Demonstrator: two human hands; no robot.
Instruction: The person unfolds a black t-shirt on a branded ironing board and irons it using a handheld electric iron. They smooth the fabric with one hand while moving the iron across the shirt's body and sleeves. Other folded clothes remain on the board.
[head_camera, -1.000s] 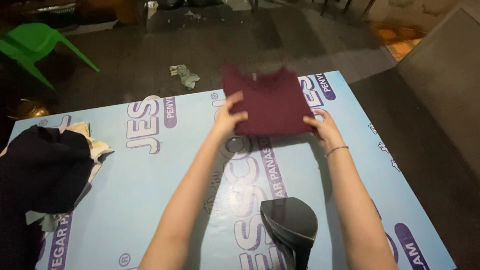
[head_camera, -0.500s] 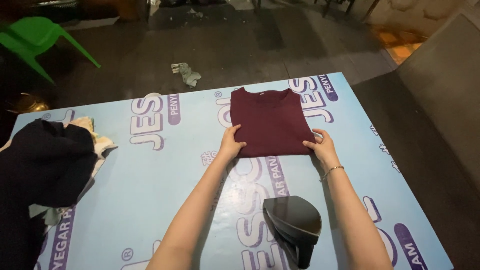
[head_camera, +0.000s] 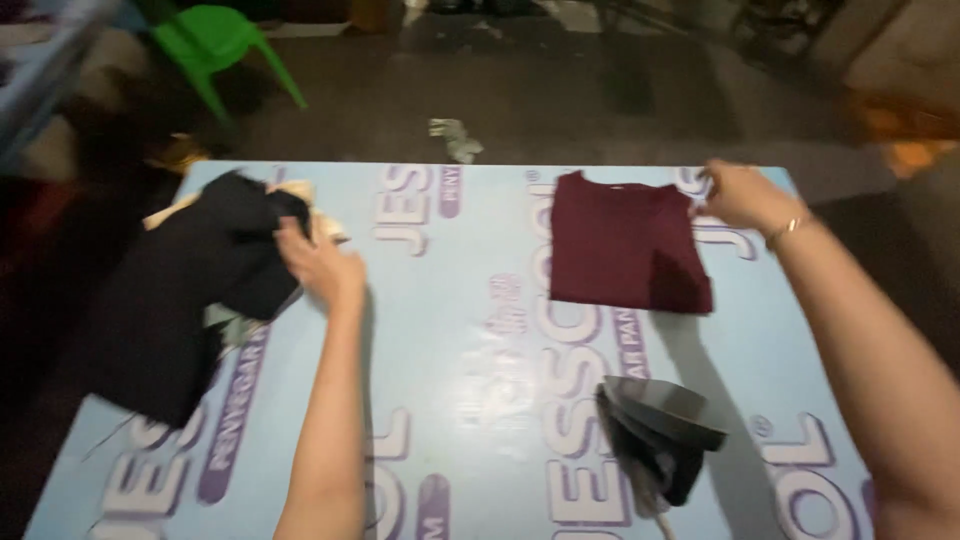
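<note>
1 folded maroon shirt (head_camera: 628, 243) lies far right on the tabletop (head_camera: 450, 330); right hand (head_camera: 738, 195) touches its far-right corner, fingers blurred, can't tell grip. Left hand (head_camera: 318, 264) closed on 1 dark garment pile (head_camera: 190, 290), far left, partly cut off. 1 dark iron (head_camera: 660, 435) near centre. 1 green chair (head_camera: 215, 40) beyond, cropped.
</note>
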